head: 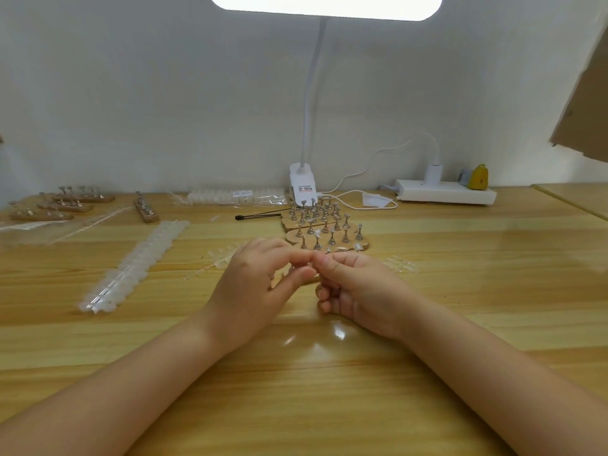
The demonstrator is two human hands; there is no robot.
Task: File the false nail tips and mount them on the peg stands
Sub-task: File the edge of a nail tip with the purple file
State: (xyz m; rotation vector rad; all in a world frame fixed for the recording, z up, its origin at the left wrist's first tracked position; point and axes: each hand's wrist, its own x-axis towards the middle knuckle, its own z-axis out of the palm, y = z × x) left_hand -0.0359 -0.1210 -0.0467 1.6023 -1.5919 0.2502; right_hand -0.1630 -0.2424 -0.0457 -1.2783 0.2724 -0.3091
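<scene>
1. head view looks down on a wooden table (460,291), with both bare forearms coming in from the lower corners and the hands meeting at centre frame.
2. left hand (260,284) has its thumb and forefinger curled forward, tips reaching toward the right hand; the other fingers are bent under.
3. right hand (355,287) is curled, knuckles up, forefinger and thumb tip meeting the left fingertips; its lower fingers are tucked into the palm.
4. where the two sets of fingertips meet, a small pale thing, apparently a false nail tip (312,258), seems pinched between them; it is too small and blurred to tell which hand really has hold of it.
5. just beyond the fingertips, toward the upper centre, stand the peg stands (325,225): wooden bases with rows of upright metal pegs, a few of the nearest pegs bearing clear tips.
6. a long strip of clear nail tips (138,261) lies diagonally at the left middle; smaller clear pieces lie just beside each hand.
7. more wooden peg stands (62,204) sit at the far left, well apart from the hands.
8. a white clip lamp (304,185) stands at the wall behind the centre stands, with a white power strip (444,192) to its right.
</scene>
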